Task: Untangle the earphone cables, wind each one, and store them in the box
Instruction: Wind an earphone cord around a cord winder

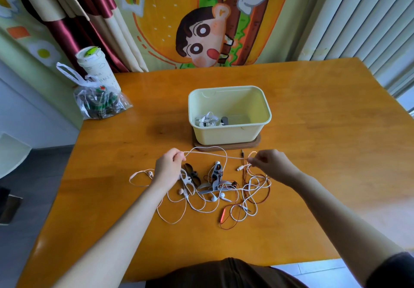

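L hand and R hand each pinch a white cable, stretched btwn them above the tangle of earphones lying mid-desk, toward the near edge. Pale yellow box sits just behind at desk centre w/ a white bundle inside. Plastic bag and cup at far-left corner.

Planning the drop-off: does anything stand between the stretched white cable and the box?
Nothing visible does: the box, open-topped, sits just beyond the white cable that the left hand and right hand hold, though it trails into the tangle.
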